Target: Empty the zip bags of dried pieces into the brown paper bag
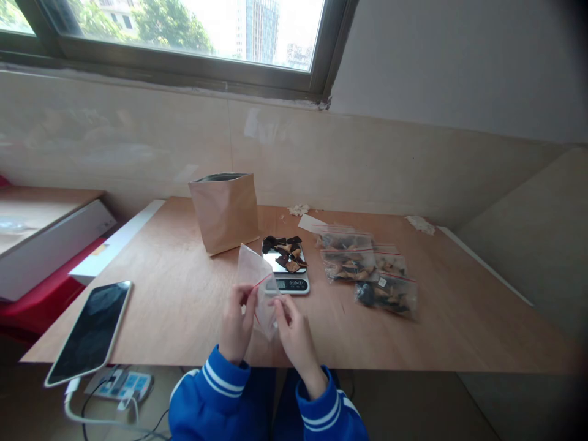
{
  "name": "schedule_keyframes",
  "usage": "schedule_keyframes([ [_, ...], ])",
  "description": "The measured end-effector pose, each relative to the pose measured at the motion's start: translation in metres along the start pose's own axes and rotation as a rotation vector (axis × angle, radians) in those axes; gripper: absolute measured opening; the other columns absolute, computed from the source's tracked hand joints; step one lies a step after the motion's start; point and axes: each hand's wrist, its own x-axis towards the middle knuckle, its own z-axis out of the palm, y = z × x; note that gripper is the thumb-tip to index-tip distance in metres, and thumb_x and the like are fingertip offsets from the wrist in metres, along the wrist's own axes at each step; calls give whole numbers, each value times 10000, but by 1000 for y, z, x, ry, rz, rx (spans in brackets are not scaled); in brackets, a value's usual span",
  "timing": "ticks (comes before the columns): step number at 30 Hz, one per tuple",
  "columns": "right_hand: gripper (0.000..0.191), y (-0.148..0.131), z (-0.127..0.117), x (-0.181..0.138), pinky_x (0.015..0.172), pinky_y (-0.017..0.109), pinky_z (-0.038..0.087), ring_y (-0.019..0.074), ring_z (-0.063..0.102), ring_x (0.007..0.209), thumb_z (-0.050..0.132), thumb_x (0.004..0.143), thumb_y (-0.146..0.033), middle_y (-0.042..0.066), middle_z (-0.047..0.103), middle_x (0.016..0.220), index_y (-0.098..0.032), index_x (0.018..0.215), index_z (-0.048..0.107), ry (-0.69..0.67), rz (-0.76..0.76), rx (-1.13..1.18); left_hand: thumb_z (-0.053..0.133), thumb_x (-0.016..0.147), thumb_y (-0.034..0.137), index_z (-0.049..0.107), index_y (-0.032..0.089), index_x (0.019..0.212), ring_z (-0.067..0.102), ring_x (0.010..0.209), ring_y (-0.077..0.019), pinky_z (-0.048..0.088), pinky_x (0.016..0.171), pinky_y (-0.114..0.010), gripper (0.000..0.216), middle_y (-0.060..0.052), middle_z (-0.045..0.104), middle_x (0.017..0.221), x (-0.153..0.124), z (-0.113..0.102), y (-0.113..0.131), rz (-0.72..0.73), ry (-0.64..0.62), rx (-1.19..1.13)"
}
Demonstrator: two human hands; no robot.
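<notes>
A clear zip bag [252, 264] with a red seal line is held up in front of me, tilted, and nothing shows inside it. My left hand [238, 318] pinches it near the red line. On the other side, the fingertips of my right hand [292, 331] are closed on its edge. Just behind the bag stands a small digital kitchen scale [299, 285], partly covered by it. Dark and tan dried pieces [288, 252], perhaps dried mushroom or fruit slices, lie on the scale's plate.
A brown paper pouch [225, 211] stands upright behind the scale. Several filled zip bags [386, 295] lie to the right, beside a white paper slip [313, 223]. A tablet [92, 331] with a cable overhangs the table's front left edge, above a power strip [122, 387].
</notes>
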Motion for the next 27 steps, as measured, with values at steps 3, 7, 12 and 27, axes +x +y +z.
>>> schedule_keyframes([
  [3, 425, 14, -14, 4, 531, 248, 382, 138, 506, 527, 458, 912, -584, -19, 540, 565, -186, 855, 595, 122, 72, 77, 547, 878, 398, 487, 206, 851, 557, 514, -110, 458, 505, -219, 203, 36, 566, 614, 6, -9, 3, -37, 226, 13],
  [7, 417, 18, -30, 3, 653, 269, 470, 172, 605, 733, 523, 881, -584, 48, 657, 808, -182, 928, 625, -45, 49, 106, 590, 850, 389, 475, 208, 812, 536, 487, -102, 440, 503, -213, 218, 53, 544, 573, 18, -12, 12, -67, 270, -14],
  [12, 401, 29, -42, 13, 901, 360, 501, 220, 576, 1087, 445, 944, -501, 117, 590, 1217, -217, 1202, 560, 83, -110, -89, 605, 813, 416, 474, 205, 749, 530, 460, -112, 419, 479, -223, 257, 49, 543, 556, 42, -11, 17, -178, 152, 25],
  [27, 566, 63, -42, 110, 1102, 521, 345, 322, 317, 1406, 493, 925, -395, 158, 299, 1519, -227, 1450, 364, 154, -373, -735, 457, 795, 448, 552, 204, 562, 537, 635, -193, 297, 557, -279, 349, -22, 581, 575, 101, 4, -25, -346, 75, 354],
])
